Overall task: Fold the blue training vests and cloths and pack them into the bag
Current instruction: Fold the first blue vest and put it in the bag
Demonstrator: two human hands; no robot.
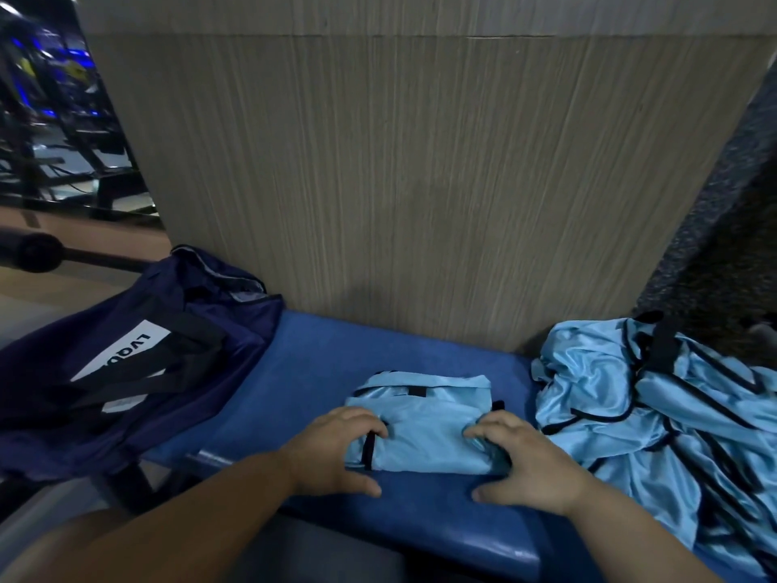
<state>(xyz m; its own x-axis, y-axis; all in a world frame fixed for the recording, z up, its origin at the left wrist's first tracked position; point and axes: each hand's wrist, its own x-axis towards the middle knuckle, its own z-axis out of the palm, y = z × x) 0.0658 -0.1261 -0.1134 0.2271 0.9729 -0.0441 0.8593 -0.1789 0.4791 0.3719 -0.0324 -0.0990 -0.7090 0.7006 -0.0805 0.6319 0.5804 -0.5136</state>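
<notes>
Blue bench (319, 372) — a vest (424, 422) folded square, pale-blue satin, black-trimmed.

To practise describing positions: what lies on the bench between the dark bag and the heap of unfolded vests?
A folded vest, held at its ends by the left hand and right hand, on the bench; the head view shows it.

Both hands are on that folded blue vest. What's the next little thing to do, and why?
Probably lift the folded vest and carry it left to the dark bag. It already looks folded into a small packet, the left hand and right hand hold its two ends, and the bag lies just left of it.
</notes>
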